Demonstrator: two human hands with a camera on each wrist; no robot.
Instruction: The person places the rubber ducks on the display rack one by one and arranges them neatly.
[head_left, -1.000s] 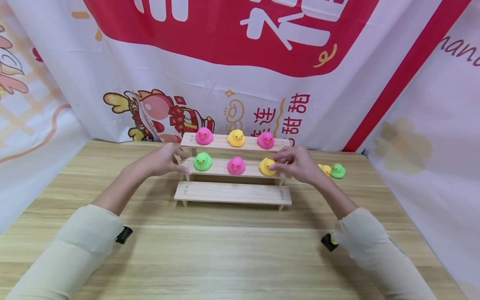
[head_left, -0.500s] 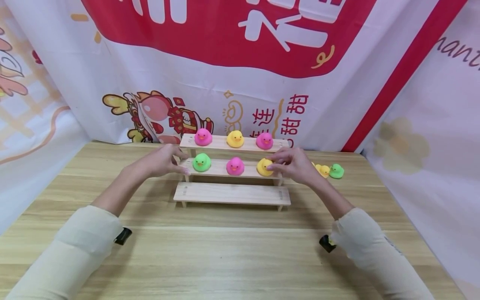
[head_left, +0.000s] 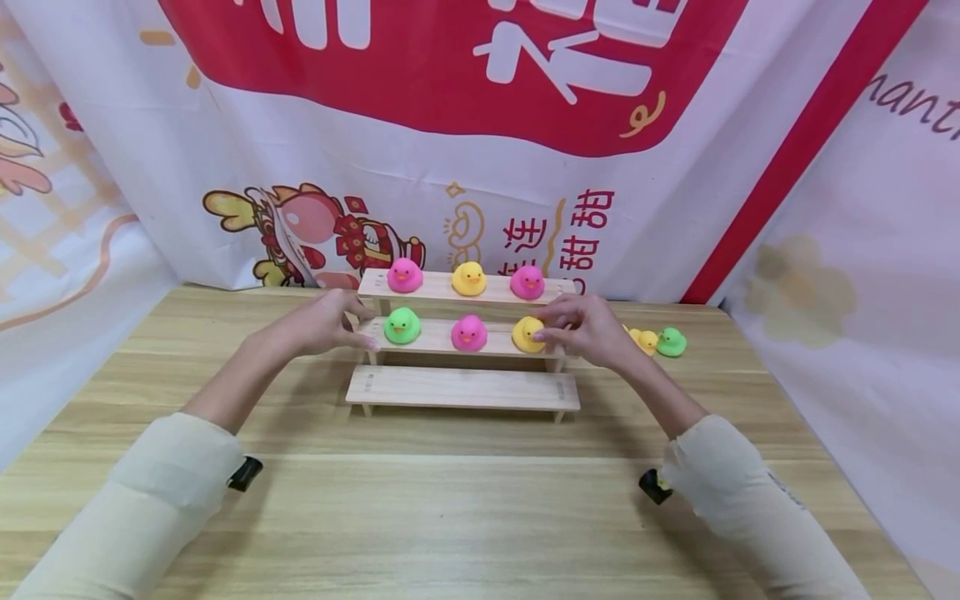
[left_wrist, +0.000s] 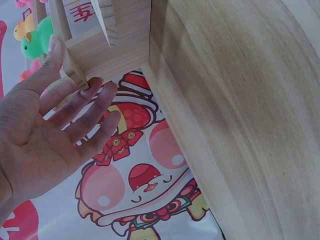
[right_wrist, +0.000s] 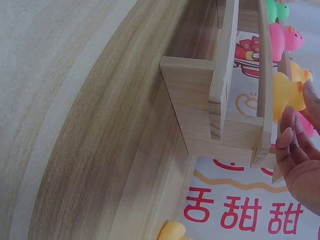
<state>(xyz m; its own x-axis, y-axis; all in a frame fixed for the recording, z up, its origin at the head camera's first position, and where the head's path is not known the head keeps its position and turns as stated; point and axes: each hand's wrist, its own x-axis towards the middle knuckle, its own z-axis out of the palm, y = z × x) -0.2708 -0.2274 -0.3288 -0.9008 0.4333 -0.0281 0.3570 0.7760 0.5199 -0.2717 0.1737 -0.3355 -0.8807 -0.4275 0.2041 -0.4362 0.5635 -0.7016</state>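
Note:
A three-tier wooden display stand [head_left: 461,387] stands at the back of the table. At its left end my left hand [head_left: 326,322] grips the middle tier, thumb on top beside a green rubber duck [head_left: 402,326] and fingers around the board's end. On that tier's right end sits a yellow rubber duck [head_left: 527,334]; my right hand [head_left: 595,330] pinches it between thumb and fingers. Between these two ducks is a pink duck [head_left: 469,332]. The top tier carries a pink duck [head_left: 405,275], a yellow duck [head_left: 468,279] and another pink duck [head_left: 528,283].
Right of the stand, a green duck [head_left: 671,342] and yellow ducks [head_left: 647,341] sit on the table [head_left: 450,517], partly behind my right forearm. A printed cloth [head_left: 420,158] hangs close behind the stand, with more cloth along both sides.
The yellow duck has shifted slightly left along the middle tier with my right hand. My left hand keeps its place at the stand's left end. The head view has moved a little.

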